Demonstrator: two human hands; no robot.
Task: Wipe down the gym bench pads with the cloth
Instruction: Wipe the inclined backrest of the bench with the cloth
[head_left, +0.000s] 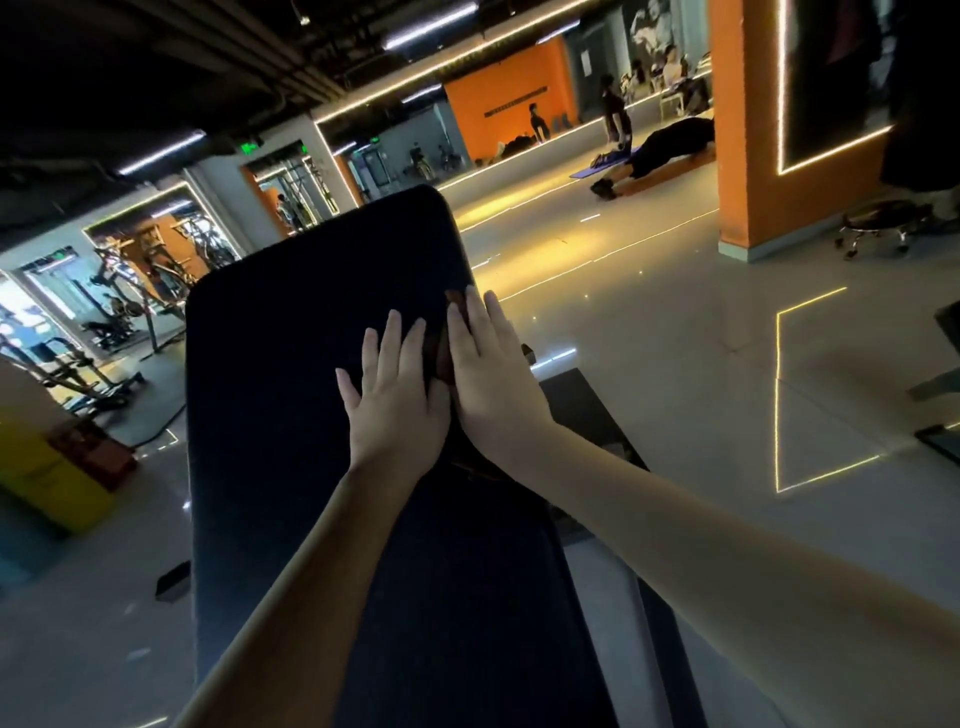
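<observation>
Both on pad (311, 312): left hand (397, 405), right hand (493, 374)

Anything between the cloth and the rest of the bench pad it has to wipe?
Nothing visible. The left hand and right hand press flat, side by side, with the cloth showing between them near the right edge of the bench pad. The pad's surface toward its far end shows bare.

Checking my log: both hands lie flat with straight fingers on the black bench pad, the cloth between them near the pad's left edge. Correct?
No: the head view shows the cloth near the right edge of the bench pad, not the left. The left hand and right hand otherwise match.
</observation>
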